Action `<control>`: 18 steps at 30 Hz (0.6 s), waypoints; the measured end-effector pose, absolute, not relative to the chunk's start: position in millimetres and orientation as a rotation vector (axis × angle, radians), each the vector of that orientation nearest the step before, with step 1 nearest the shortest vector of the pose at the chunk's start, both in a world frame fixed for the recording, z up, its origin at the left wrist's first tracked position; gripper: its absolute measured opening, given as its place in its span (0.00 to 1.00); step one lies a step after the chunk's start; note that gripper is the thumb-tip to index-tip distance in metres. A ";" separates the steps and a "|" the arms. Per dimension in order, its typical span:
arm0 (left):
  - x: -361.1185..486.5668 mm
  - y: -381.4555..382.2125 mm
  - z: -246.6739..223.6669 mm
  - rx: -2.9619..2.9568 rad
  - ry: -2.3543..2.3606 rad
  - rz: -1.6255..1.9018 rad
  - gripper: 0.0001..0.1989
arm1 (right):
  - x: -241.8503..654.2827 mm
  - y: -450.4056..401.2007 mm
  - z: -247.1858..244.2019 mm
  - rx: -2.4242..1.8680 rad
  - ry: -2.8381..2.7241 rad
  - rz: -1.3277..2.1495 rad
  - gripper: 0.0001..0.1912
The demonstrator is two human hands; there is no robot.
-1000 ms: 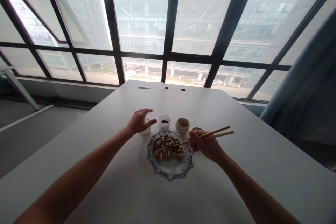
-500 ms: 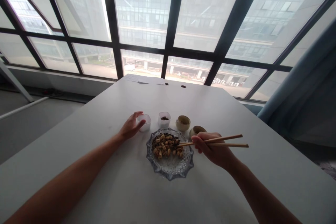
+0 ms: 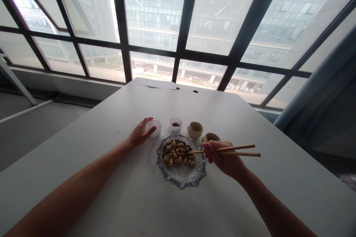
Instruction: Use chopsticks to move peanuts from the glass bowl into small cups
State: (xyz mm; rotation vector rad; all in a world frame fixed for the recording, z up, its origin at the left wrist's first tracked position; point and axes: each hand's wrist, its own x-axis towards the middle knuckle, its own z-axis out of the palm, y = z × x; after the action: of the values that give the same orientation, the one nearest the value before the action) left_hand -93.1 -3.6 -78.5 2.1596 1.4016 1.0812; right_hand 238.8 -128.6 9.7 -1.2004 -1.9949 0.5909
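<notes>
My left hand (image 3: 141,132) grips the left white plastic cup (image 3: 156,129), thumb on the near side and fingers behind it. In my right hand (image 3: 224,158) is a pair of wooden chopsticks (image 3: 240,150), their tips among the nuts at the right of the pile. Peanuts (image 3: 175,154) and darker seeds lie heaped in a clear glass bowl (image 3: 182,184) with a scalloped rim. Behind the bowl stand a second white cup (image 3: 175,130) with dark seeds inside and a green ceramic cup (image 3: 195,130). Another green cup (image 3: 210,137) is partly hidden by my right hand.
All of it rests on a white table (image 3: 133,200). Papers (image 3: 161,84) lie at its far edge near two round holes. Large windows rise beyond, with a blue-grey curtain (image 3: 319,89) at the right.
The view has shifted slightly. The chopstick tips have drawn a little closer together among the nuts. My left hand still has hold of the white cup.
</notes>
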 end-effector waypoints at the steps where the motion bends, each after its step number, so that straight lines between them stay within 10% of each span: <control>1: -93.1 -3.7 -78.5 2.164 1.401 1.082 0.39 | 240.0 -127.5 8.9 -1.216 -1.934 0.628 0.29; 18: -94.1 -3.6 -79.3 2.172 1.384 1.102 0.36 | 248.6 -114.2 2.8 -1.367 -1.423 0.760 0.33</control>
State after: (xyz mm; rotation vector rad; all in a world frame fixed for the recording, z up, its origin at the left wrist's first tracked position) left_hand -94.1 -3.6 -79.3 2.1717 1.3841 1.1018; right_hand 248.6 -114.2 2.8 -1.3673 -1.4225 0.7595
